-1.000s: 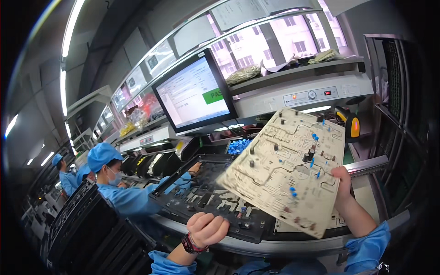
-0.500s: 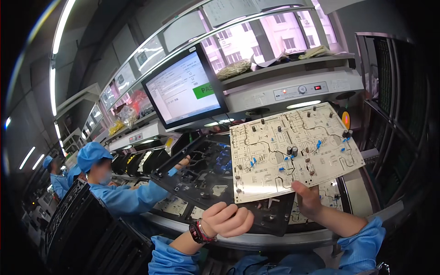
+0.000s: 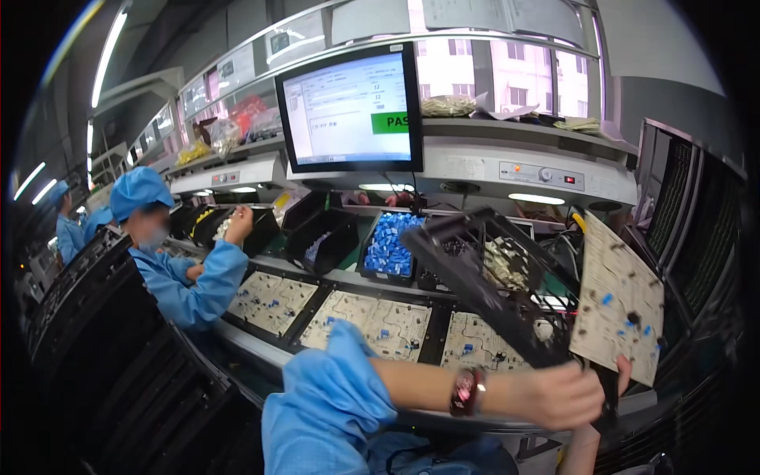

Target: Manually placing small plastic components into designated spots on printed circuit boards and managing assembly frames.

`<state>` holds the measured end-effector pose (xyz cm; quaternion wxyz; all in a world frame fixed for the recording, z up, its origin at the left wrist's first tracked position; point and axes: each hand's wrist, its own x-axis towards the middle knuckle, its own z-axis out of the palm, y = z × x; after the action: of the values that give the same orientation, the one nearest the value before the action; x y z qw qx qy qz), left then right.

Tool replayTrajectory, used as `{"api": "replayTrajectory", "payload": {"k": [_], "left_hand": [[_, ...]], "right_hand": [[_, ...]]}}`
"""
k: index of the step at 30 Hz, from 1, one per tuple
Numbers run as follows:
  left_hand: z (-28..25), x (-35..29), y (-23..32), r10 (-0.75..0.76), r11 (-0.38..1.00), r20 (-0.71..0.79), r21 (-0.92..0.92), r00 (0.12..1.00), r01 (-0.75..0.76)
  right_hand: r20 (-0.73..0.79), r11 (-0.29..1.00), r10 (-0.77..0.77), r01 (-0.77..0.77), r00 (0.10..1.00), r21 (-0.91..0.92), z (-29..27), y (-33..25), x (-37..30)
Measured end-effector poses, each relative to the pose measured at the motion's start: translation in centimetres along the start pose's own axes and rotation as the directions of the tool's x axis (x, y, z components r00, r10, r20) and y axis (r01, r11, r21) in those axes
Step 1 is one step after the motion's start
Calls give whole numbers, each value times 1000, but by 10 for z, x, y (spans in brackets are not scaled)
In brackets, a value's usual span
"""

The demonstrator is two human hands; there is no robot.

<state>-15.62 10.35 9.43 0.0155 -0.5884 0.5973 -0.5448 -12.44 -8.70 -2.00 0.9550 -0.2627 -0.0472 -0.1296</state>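
My right hand (image 3: 624,374), mostly hidden, grips the lower edge of a pale circuit board (image 3: 621,297) held steeply tilted at the right. Small black and blue components stud the board. Across my body reaches my left hand (image 3: 558,396), smeared by motion, its fingers curled at the lower end of a black frame (image 3: 491,305). This frame slants up to the left with bars and openings, and partly overlaps the board. How the left fingers sit on it is hard to make out. My left wrist wears a dark band with a lit face.
Several populated circuit boards (image 3: 368,323) lie in black carriers along the line. Behind them stand bins, one of blue components (image 3: 388,244). A monitor (image 3: 352,111) hangs above. At the left a co-worker (image 3: 186,277) in blue raises a hand. Dark racks (image 3: 685,214) stand at the right.
The board has swung right and turned steeply on edge. The black frame has moved right and tilted upward, uncovering boards and bins. My left hand has crossed to the right. The view has turned.
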Motion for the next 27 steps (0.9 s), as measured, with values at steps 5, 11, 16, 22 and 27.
{"api": "replayTrajectory", "payload": {"k": [5, 11, 16, 22, 27], "left_hand": [[35, -5, 75, -16, 965, -87, 260, 996, 38], [53, -31, 166, -268, 900, 6, 359, 963, 248], [26, -45, 174, -426, 904, 60, 53, 903, 423], [31, -53, 211, -603, 796, 71, -13, 794, 605], [38, -59, 224, -652, 717, 213, -139, 727, 683]], "right_hand": [[67, 995, 76, -72, 995, -64, -99, -11, -7], [8, 977, 157, -155, 988, -146, -127, -19, -45], [32, 969, 196, -188, 980, -162, -120, -6, -59], [64, 959, 222, -206, 973, -192, -109, 0, -68], [106, 958, 239, -216, 965, -187, -96, 16, -62]]}}
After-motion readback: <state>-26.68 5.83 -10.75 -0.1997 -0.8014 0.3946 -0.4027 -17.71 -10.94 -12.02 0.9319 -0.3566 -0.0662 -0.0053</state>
